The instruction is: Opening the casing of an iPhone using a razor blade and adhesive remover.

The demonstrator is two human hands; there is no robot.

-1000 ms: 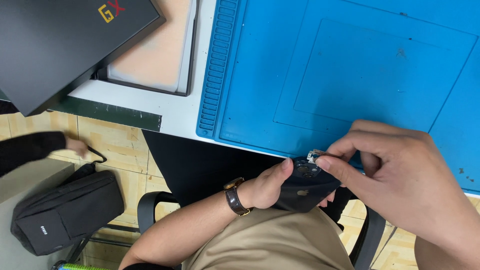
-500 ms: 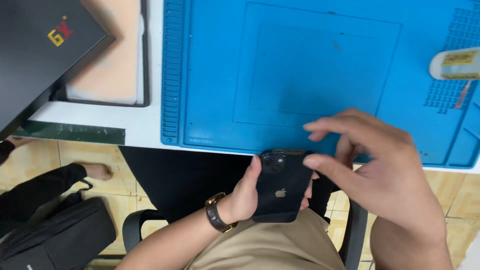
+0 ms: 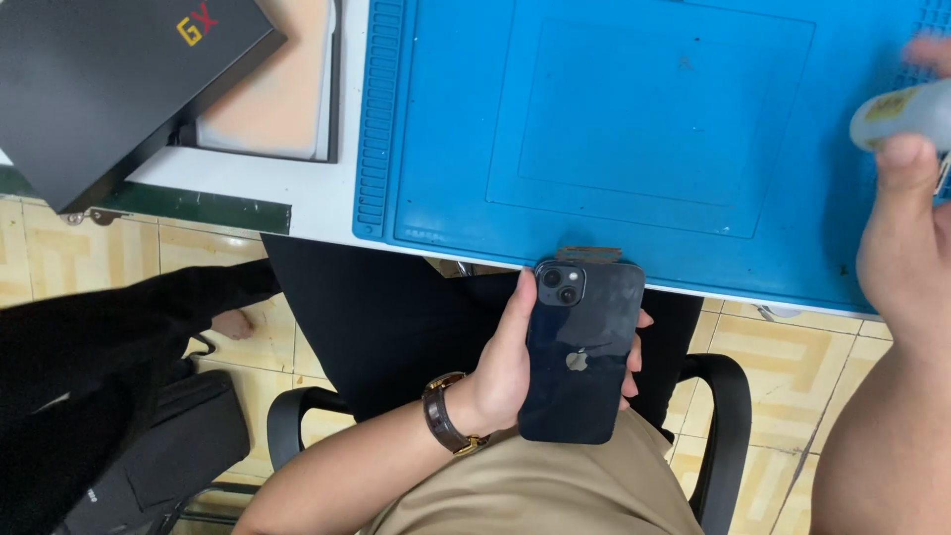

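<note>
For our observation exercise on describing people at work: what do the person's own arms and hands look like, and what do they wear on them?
Both arms are bare, with no sleeves showing and no gloves. The left hand has a wristwatch on the wrist: a dark brown strap with a gold-coloured case edge and buckle. The right hand shows no ring, band or watch in the visible part.

Bright even light; right hand (image 3: pixel 906 238) motion-blurred.

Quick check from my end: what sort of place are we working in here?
Probably a phone repair bench. A blue ridged work mat covers the white table, the left hand holds a dark smartphone back side up over the lap, and the right hand grips a small pale bottle.
</note>
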